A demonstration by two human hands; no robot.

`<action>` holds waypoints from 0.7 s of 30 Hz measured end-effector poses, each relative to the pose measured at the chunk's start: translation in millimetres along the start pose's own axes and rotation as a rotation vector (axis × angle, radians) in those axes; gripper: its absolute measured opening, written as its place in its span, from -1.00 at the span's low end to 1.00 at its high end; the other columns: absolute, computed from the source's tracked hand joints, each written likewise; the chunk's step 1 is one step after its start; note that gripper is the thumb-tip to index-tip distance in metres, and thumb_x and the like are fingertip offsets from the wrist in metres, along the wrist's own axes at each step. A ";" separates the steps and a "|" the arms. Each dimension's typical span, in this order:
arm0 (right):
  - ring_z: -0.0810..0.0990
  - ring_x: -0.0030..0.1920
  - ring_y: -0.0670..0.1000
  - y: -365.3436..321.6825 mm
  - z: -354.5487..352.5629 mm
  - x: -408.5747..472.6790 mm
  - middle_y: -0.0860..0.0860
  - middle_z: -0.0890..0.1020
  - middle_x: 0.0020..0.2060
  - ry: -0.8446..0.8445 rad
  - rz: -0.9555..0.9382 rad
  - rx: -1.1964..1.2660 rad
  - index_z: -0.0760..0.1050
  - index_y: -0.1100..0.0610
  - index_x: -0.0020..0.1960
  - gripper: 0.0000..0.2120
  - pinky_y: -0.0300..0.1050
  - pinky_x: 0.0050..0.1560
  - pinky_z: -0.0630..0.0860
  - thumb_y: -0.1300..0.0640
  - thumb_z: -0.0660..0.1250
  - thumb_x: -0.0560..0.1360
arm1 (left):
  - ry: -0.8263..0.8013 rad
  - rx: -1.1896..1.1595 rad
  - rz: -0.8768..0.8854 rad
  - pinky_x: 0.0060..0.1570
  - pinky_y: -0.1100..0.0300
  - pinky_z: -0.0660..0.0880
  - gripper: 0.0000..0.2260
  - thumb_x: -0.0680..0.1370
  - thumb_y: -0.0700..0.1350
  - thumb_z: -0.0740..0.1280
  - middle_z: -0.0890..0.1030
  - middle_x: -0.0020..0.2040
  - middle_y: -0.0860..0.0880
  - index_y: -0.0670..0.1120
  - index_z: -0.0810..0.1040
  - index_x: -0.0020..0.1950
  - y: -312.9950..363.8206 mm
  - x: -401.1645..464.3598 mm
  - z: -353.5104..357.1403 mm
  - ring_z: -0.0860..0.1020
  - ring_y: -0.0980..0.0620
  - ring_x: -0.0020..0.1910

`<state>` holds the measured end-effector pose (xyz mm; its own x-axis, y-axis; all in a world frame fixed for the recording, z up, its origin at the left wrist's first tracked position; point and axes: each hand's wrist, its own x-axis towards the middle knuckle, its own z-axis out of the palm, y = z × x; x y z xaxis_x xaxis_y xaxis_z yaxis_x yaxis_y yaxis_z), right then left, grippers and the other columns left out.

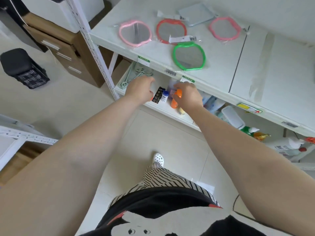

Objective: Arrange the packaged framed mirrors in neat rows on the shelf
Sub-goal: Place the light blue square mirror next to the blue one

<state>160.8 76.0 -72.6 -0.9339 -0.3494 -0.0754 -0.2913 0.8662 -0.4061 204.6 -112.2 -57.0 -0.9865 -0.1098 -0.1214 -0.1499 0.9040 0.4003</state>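
Note:
Several bagged mirrors lie loosely on the white top shelf [221,68]. A pink-framed mirror [135,34] is at the left and a red-framed mirror [171,30] lies beside it. Another pink mirror [225,28] is at the right. A pale blue square mirror [197,14] lies at the back, and a green-framed mirror [188,56] sits near the front edge. My left hand [139,90] and my right hand [186,94] hover just below the shelf's front edge, fingers loosely curled. Neither hand holds or touches a mirror.
The lower shelf holds pale green hangers [136,72], a battery card [157,97], an orange bottle [174,103], a white lidded container [232,116] and spray bottles [255,132]. Cardboard boxes [68,48] and a black bin [22,68] stand to the left.

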 end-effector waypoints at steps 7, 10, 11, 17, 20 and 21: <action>0.47 0.24 0.13 -25.4 -12.7 89.7 0.07 0.58 0.17 0.021 -0.099 0.011 0.48 0.07 0.31 -0.60 0.02 0.13 0.48 0.13 0.36 0.47 | 0.085 0.008 -0.015 0.18 -0.03 0.48 -0.55 0.48 -0.19 0.33 0.54 0.28 -0.12 -0.07 0.42 0.38 -28.6 68.2 -46.0 0.50 -0.18 0.24; 0.45 0.27 0.11 -28.5 -20.7 118.1 0.05 0.57 0.20 0.029 -0.106 -0.015 0.47 0.07 0.32 -0.60 0.01 0.17 0.46 0.08 0.37 0.49 | 0.091 -0.013 -0.028 0.22 -0.02 0.46 -0.52 0.48 -0.18 0.34 0.52 0.32 -0.08 -0.05 0.40 0.41 -34.9 93.8 -58.6 0.50 -0.14 0.25; 0.45 0.28 0.11 -28.8 -22.5 126.8 0.05 0.57 0.20 0.033 -0.101 -0.023 0.47 0.07 0.32 -0.59 0.00 0.17 0.46 0.08 0.37 0.49 | 0.089 -0.012 -0.021 0.23 -0.01 0.45 -0.51 0.48 -0.18 0.34 0.51 0.33 -0.07 -0.05 0.39 0.41 -35.9 102.8 -61.5 0.49 -0.14 0.27; 0.47 0.26 0.12 -36.1 -25.6 174.9 0.05 0.57 0.22 0.097 -0.028 -0.034 0.48 0.07 0.31 -0.59 -0.01 0.16 0.46 0.07 0.37 0.48 | 0.035 0.000 0.093 0.24 0.03 0.45 -0.50 0.47 -0.18 0.35 0.52 0.33 -0.10 -0.06 0.39 0.42 -45.0 172.3 -76.3 0.47 -0.14 0.31; 0.49 0.23 0.15 -44.5 -26.8 199.8 0.08 0.59 0.18 0.150 0.043 -0.029 0.49 0.08 0.30 -0.59 -0.01 0.11 0.47 0.09 0.38 0.46 | 0.020 0.041 0.180 0.16 0.01 0.49 -0.54 0.47 -0.18 0.33 0.56 0.25 -0.14 -0.06 0.44 0.37 -52.8 211.6 -88.4 0.51 -0.18 0.24; 0.49 0.23 0.14 -47.8 -27.1 208.3 0.07 0.59 0.17 0.176 0.080 -0.022 0.49 0.08 0.29 -0.60 -0.02 0.10 0.47 0.10 0.38 0.46 | 0.021 0.054 0.215 0.15 0.00 0.49 -0.56 0.46 -0.18 0.31 0.56 0.23 -0.14 -0.04 0.45 0.36 -56.8 224.8 -93.8 0.52 -0.18 0.22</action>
<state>-25.4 -28.5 -44.2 -0.9756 -0.2127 0.0544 -0.2171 0.8969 -0.3852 -14.8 -227.0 -21.8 -0.9966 0.0796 -0.0199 0.0669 0.9282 0.3659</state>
